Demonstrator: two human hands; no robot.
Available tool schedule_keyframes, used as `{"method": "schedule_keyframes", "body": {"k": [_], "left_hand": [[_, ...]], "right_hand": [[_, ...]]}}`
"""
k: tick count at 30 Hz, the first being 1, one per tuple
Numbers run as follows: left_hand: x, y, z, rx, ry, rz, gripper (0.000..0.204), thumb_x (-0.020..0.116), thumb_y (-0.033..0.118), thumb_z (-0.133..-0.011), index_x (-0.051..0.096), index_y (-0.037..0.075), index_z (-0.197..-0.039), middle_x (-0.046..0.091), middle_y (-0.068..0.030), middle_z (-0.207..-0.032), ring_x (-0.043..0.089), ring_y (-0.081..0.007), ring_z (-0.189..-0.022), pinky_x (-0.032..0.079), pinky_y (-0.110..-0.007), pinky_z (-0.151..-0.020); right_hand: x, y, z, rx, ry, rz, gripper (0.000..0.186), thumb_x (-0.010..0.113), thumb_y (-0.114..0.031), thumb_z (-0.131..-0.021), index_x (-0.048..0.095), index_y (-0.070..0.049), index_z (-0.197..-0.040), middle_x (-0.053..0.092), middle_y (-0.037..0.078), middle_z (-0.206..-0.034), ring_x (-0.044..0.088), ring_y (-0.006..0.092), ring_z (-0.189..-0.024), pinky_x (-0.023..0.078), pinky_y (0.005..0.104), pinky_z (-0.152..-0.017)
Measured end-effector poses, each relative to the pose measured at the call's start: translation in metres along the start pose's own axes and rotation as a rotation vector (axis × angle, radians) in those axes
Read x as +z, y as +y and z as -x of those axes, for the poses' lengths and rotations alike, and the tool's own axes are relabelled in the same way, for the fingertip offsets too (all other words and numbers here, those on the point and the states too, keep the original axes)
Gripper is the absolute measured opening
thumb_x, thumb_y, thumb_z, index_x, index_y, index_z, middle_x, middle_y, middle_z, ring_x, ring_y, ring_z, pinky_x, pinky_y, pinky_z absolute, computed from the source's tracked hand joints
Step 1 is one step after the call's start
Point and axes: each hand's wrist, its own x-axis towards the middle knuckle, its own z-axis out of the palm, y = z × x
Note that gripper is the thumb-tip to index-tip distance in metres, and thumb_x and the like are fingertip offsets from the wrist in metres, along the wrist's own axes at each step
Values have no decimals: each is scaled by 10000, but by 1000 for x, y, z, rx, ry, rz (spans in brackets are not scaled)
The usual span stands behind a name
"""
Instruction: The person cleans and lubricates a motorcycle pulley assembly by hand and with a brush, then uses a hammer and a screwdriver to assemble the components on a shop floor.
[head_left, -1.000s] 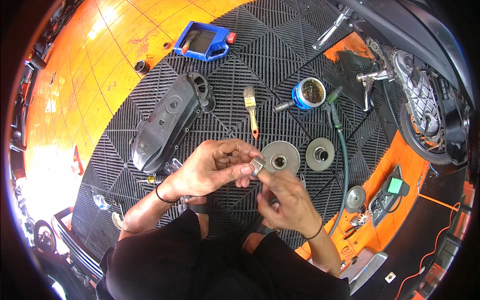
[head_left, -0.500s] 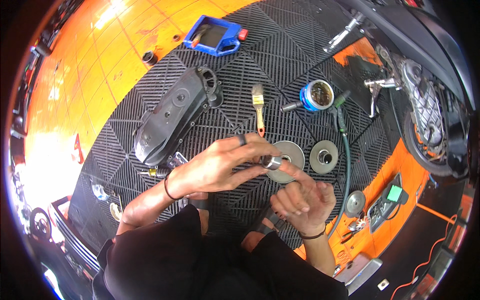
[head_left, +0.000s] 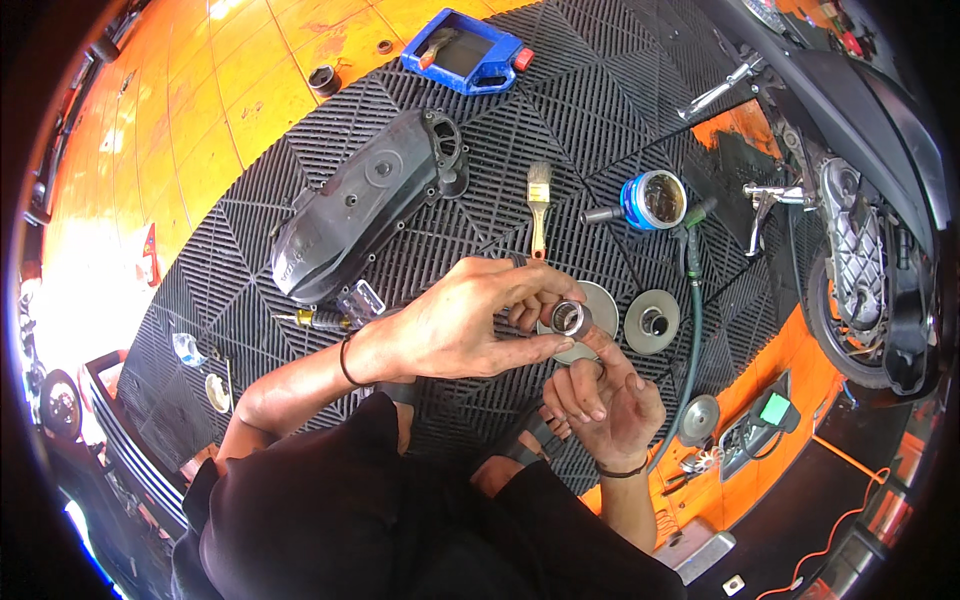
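Observation:
My left hand (head_left: 470, 320) holds a short, shiny metal sleeve (head_left: 570, 319) between thumb and fingers. The open end of the sleeve faces up toward me, and its inside is hollow. From the right, my right hand (head_left: 608, 405) reaches in with its index finger stretched out against the sleeve; whether the fingertip enters the bore I cannot tell. Its other fingers are loosely curled with nothing in them, and the thumb stands apart. Behind the sleeve lies a grey metal disc (head_left: 602, 301), partly covered by my hands. Beside it rests a second disc (head_left: 640, 337) with a raised hub.
On the black grid mat (head_left: 500, 150) are a long dark engine cover (head_left: 345, 215), a paintbrush (head_left: 539, 190), a blue tub of brown grease (head_left: 633, 203) and a green air hose (head_left: 696, 330). Farther off is a cut-open blue jug (head_left: 483, 82). A scooter (head_left: 860, 225) stands at right.
The sleeve has turned in my left hand, so its opening now shows more. My right index finger stays against it. The whole view has shifted slightly.

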Motion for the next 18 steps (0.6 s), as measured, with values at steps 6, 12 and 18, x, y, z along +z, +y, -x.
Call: {"method": "schedule_keyframes", "body": {"k": [6,12,18], "left_hand": [[0,5,1,-71,-21,121,376,814,161,-858,665,2,-1165,665,-55,-851,623,-133,-692,524,-298,-656],[1,2,8,-356,-41,282,347,689,309,-1002,666,-21,-1106,601,-3,-754,539,-74,-649,456,-264,-588],[0,-5,4,-525,-114,457,366,620,360,-1046,686,3,-1091,506,32,-689,416,-32,-595,360,-230,-508]], "right_hand": [[9,5,-2,-59,25,426,557,627,-253,-959,501,-39,-1458,449,6,-652,468,153,-637,420,359,-736],[-7,-15,-14,-563,-88,2267,703,719,59,-710,584,-154,-1366,553,49,-857,568,292,-796,444,418,-749],[-9,-1,-11,-311,9,1662,713,721,8,-804,529,-172,-1467,598,42,-882,591,242,-816,471,451,-859]]}}
